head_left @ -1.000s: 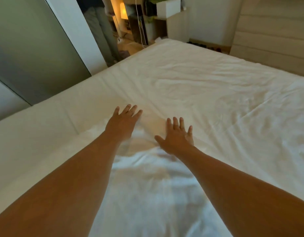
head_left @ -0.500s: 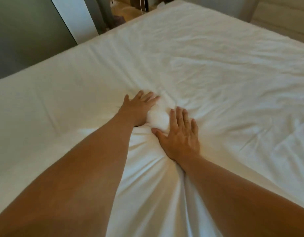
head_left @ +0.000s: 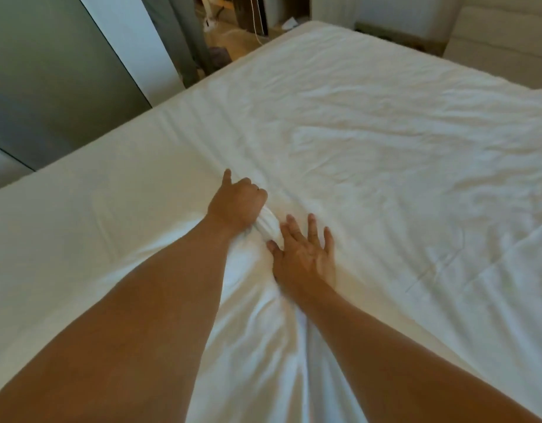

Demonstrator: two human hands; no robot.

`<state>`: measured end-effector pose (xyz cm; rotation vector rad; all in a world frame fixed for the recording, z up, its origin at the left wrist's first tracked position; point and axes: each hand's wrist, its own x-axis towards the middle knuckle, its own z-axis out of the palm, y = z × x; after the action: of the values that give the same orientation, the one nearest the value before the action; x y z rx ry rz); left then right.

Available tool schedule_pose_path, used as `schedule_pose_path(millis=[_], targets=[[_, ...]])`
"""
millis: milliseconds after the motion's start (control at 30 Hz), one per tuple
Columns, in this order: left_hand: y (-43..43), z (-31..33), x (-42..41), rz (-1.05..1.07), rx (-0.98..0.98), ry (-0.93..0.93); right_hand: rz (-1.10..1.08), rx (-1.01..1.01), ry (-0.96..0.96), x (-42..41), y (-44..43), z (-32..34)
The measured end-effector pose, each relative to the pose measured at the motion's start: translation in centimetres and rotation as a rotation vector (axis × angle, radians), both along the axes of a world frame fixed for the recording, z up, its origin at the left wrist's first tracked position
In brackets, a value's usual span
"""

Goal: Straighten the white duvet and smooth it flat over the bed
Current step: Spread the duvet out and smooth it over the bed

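Both hands are working near the middle of the white duvet (head_left: pixel 385 148), which is lying spread across the bed (head_left: pixel 50 227) and reaching from my body away to the far corner. My left hand (head_left: pixel 237 204) is gripping a bunched roll of fabric (head_left: pixel 268 228) in a fist, with one finger sticking out. That roll is running slantwise, from the fist down and rightward to my right hand (head_left: pixel 304 257). The right hand is lying open with fingers spread, pressing flat, its thumb touching the roll. Long creases are fanning from the bunch back toward me between my forearms.
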<state>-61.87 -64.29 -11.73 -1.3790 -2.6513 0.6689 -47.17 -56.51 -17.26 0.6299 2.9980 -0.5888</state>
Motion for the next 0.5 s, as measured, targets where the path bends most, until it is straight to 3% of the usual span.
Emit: schedule_pose_path(millis=[100,200,300,500], targets=[[0.9,1.0,-1.9,-0.005,0.130,0.064,-0.002,0.015,0.004,-2.0,1.6,2.3],[1.8,-3.3,-1.8,0.052,0.321,0.123,-0.125,-0.037,0.010,-2.2,2.4,-0.7],[2.2,-8.6,-3.2,0.067,0.384,0.172,-0.171,0.067,0.105,-3.1,2.1,-4.5],[2.2,-7.7,-3.3,0.324,0.500,0.048,-0.149,0.009,0.061,-3.3,2.4,-5.4]])
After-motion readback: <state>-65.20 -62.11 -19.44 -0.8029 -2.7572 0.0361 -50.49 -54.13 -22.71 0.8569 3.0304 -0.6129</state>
